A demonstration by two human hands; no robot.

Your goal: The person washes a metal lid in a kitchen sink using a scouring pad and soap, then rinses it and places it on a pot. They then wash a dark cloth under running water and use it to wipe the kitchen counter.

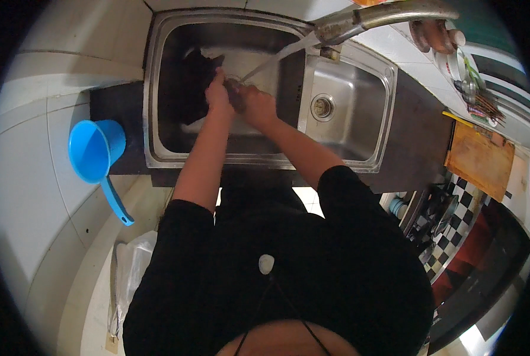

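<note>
Over the larger left basin of a stainless steel sink [150,89], both hands hold a dark wet cloth [196,89]. My left hand [218,91] grips it near the basin's middle, thumb on top. Close to its right, my right hand [257,103] is closed on a bunched part of the same dark cloth. Most of the cloth hangs or lies to the left in the basin. Water streams from the metal faucet [336,33] at the upper right down onto the bunched part between my hands. The fingertips are partly hidden.
A blue plastic dipper [98,149] stands at the left on the dark counter. The smaller basin with its drain [323,107] lies to the right. Farther right are a wooden cutting board [480,153] and a gas stove with a pan. Bowls and chopsticks [487,107] lie behind the counter.
</note>
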